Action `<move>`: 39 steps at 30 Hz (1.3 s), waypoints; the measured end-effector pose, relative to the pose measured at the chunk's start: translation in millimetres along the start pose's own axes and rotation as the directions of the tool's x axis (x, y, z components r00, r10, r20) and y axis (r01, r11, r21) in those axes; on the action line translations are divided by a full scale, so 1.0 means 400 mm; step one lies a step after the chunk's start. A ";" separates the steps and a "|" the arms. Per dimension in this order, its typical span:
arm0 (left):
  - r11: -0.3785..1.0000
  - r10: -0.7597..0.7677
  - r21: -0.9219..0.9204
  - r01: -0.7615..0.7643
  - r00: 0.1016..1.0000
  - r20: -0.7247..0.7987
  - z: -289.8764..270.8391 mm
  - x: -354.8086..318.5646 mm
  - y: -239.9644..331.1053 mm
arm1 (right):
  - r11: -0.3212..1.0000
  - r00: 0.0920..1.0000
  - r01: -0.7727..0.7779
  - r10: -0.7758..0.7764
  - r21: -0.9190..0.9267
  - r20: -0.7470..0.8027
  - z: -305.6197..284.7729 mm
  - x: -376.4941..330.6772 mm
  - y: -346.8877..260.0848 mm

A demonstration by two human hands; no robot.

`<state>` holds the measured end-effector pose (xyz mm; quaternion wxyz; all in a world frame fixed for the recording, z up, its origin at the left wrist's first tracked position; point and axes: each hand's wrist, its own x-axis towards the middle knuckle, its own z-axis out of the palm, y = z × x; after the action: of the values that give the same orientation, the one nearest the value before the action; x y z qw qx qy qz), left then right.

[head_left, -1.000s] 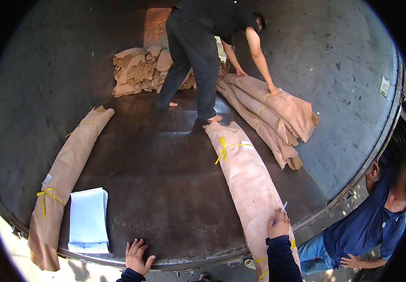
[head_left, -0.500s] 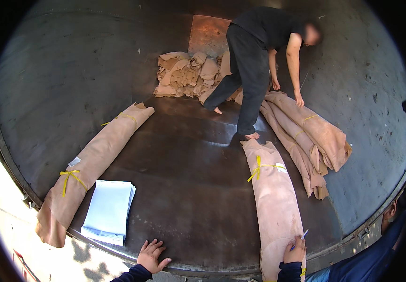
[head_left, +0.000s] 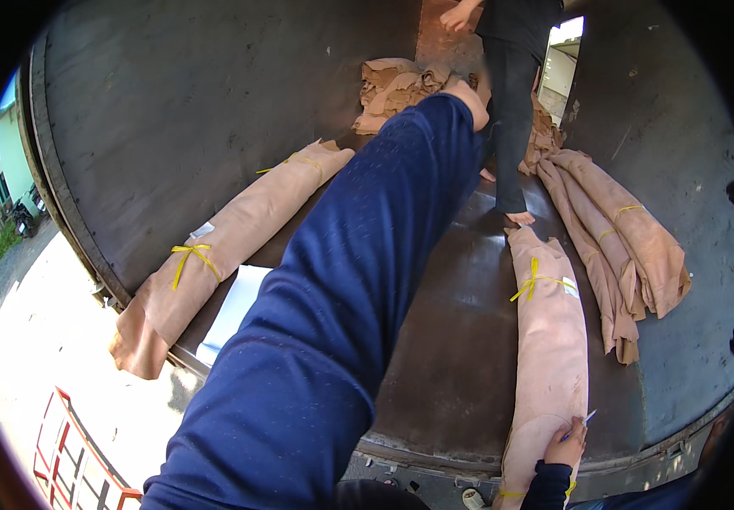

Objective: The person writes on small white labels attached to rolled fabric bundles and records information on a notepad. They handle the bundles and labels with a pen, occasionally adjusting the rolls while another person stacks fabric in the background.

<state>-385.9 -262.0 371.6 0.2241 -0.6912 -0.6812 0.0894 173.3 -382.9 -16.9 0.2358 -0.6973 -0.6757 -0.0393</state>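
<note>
My left arm in a dark blue sleeve reaches far forward across the view. At its end my left hand [head_left: 470, 104] is seen from behind, its fingers mostly hidden, in front of the other person's dark trousers. My right hand [head_left: 566, 444] rests on the near end of a tan leather roll [head_left: 549, 340] tied with yellow ribbon, its fingers closed around a pen [head_left: 589, 417]. Behind my left sleeve, a stack of white paper [head_left: 235, 310] is partly covered. Beside the paper lies another tied leather roll [head_left: 239, 229] with a small white label.
Several folded leather bundles [head_left: 626, 229] lie to the right, and a crumpled leather pile [head_left: 392, 89] sits at the back. A barefoot person [head_left: 511, 102] stands among them on the dark metal truck bed [head_left: 435, 365]. A red-and-white metal frame [head_left: 78, 463] stands outside at lower left.
My left hand has risen from the bed's near edge and stretched far forward. The other person has straightened up from the folded bundles. My right hand stays on the roll with the pen.
</note>
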 end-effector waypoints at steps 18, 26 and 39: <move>0.472 -0.364 -0.877 0.089 0.926 -0.102 0.678 -0.966 0.687 | 0.968 0.954 0.160 -0.202 -0.191 -0.223 -0.022 -0.008 -0.029; 0.585 -0.303 -0.795 0.163 0.953 -0.028 0.685 -0.943 0.698 | 0.981 0.966 0.153 -0.174 -0.122 -0.191 -0.004 -0.009 -0.009; 0.605 -0.288 -0.776 0.177 0.958 -0.006 0.675 -0.944 0.697 | 0.976 0.962 0.177 -0.198 -0.124 -0.187 -0.012 -0.011 -0.022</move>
<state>-271.7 -574.2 -55.8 -0.0375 -0.6302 -0.7218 -0.2838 165.7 -388.8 -11.9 0.2594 -0.6342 -0.7090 -0.1667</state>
